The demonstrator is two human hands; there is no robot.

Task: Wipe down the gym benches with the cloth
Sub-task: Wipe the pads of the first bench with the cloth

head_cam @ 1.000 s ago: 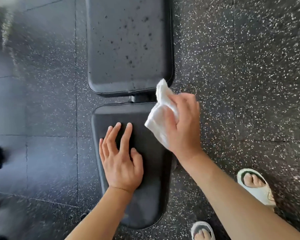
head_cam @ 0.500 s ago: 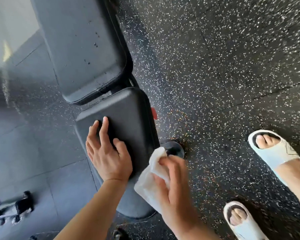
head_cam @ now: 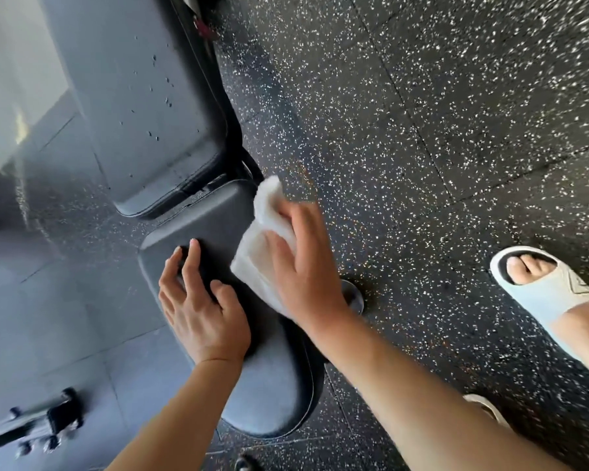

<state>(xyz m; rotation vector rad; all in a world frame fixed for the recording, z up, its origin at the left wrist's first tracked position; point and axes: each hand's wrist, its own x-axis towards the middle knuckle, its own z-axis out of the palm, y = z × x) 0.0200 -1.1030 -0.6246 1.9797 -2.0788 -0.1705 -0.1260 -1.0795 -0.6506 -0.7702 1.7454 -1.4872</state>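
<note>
A black gym bench runs from top left to bottom centre. Its long back pad (head_cam: 143, 107) carries small water droplets. The shorter seat pad (head_cam: 269, 379) lies below it. My left hand (head_cam: 201, 307) rests flat on the seat pad with fingers spread. A white cloth (head_cam: 262, 246) lies against the seat pad's right edge, and my right hand (head_cam: 303, 263) grips it and presses it there.
Speckled black rubber floor tiles (head_cam: 422, 130) surround the bench. My feet in white slides (head_cam: 551, 290) stand to the right. A round bench foot (head_cam: 352, 297) shows beside my right wrist. Dark equipment (head_cam: 48, 423) lies at the lower left.
My right hand has moved the cloth from the near end of the seat pad up along its right edge. My left hand has stayed on the seat. The view has shifted.
</note>
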